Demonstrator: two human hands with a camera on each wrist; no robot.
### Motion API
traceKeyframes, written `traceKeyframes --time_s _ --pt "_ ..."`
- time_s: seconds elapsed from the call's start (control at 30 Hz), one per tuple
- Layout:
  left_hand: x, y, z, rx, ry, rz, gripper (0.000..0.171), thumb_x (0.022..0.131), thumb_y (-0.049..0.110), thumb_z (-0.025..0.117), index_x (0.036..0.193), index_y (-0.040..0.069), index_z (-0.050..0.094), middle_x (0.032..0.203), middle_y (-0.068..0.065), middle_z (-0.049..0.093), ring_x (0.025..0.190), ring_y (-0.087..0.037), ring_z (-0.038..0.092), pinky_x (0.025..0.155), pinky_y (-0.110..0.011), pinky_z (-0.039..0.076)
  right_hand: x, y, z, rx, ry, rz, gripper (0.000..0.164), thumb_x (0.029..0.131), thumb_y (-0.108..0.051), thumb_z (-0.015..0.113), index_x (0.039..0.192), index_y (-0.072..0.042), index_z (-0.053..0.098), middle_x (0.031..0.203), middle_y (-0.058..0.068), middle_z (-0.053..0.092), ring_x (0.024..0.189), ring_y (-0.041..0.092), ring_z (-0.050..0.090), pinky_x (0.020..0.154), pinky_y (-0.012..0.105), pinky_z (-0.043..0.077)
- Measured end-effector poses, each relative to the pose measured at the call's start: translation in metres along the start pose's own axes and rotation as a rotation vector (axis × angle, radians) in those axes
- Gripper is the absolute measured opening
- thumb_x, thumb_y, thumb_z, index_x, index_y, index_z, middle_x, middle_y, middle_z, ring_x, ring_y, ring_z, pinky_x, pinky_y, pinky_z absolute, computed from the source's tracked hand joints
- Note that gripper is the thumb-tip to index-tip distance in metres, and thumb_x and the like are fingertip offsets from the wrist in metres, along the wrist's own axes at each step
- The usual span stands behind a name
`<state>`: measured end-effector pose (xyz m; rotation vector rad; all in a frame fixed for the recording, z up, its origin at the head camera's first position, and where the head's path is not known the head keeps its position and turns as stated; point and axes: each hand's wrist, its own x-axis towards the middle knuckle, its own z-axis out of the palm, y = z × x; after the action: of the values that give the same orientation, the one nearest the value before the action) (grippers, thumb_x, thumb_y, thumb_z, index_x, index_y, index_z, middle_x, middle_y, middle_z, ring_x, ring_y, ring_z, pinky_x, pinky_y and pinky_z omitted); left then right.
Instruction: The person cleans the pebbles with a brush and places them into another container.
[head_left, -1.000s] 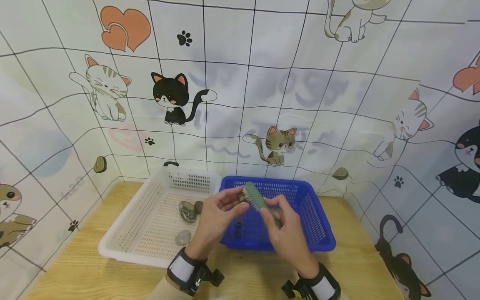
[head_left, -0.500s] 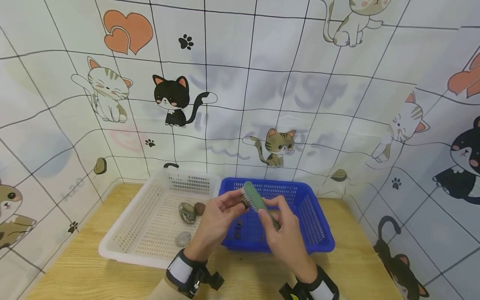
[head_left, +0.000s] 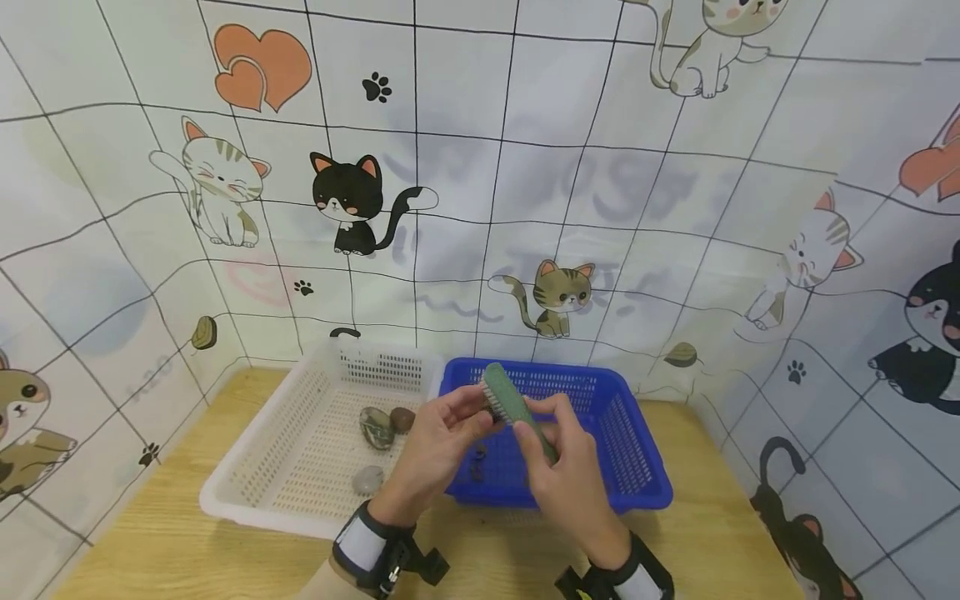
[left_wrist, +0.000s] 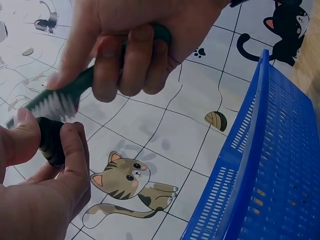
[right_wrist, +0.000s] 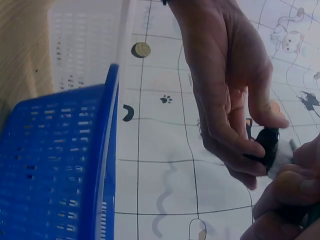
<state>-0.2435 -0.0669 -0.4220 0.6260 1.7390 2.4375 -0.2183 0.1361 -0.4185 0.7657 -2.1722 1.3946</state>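
My left hand (head_left: 431, 442) pinches a dark, striped stone (left_wrist: 51, 142) between thumb and fingers. Curled round the handle of a green brush (head_left: 508, 402), my right hand (head_left: 572, 467) keeps its white bristles (left_wrist: 56, 106) against the top of that stone. In the head view the brush head covers most of the stone. Both hands are above the near left part of a blue plastic basket (head_left: 651, 479). The right wrist view shows the dark stone (right_wrist: 269, 145) at the left fingertips, close against the bristles.
Left of the blue basket stands a white plastic basket (head_left: 232, 492). It holds a green mottled stone (head_left: 377, 427), a reddish-brown stone (head_left: 402, 419) and a pale grey stone (head_left: 367, 480). Small dark pieces (head_left: 477, 465) lie in the blue basket. A cat-print sheet (head_left: 450, 183) hangs behind the wooden table (head_left: 480, 558).
The brush shifts slightly over the stone, which is now more covered by the brush in the head view. Both hands keep their grips, and the head view has tilted a little.
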Motion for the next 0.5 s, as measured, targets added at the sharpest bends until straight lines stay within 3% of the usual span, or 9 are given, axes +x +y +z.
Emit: traceKeyframes --time_s 0.27,0.5 --pt "0.001 0.003 -0.001 0.051 0.016 0.016 0.054 0.101 0.015 0.075 0.152 0.013 0.058 0.146 -0.018 0.061 0.123 -0.028 0.074 0.105 -0.037 0.061 -0.003 0.007 -0.010 0.031 0.043 0.144 0.027 0.110 -0.020 0.062 0.136 -0.015 0.058 0.056 -0.011 0.047 0.038 -0.006 0.028 0.031 0.020 0.025" --pt "0.000 0.006 -0.001 0.166 0.083 0.022 0.061 0.095 0.019 0.083 0.151 0.022 0.059 0.145 -0.008 0.065 0.124 -0.026 0.073 0.095 -0.033 0.065 -0.010 0.007 -0.015 0.011 -0.003 0.043 0.032 0.109 -0.010 0.061 0.140 -0.014 0.055 0.060 -0.007 0.053 0.042 -0.010 0.031 0.034 0.015 0.029"
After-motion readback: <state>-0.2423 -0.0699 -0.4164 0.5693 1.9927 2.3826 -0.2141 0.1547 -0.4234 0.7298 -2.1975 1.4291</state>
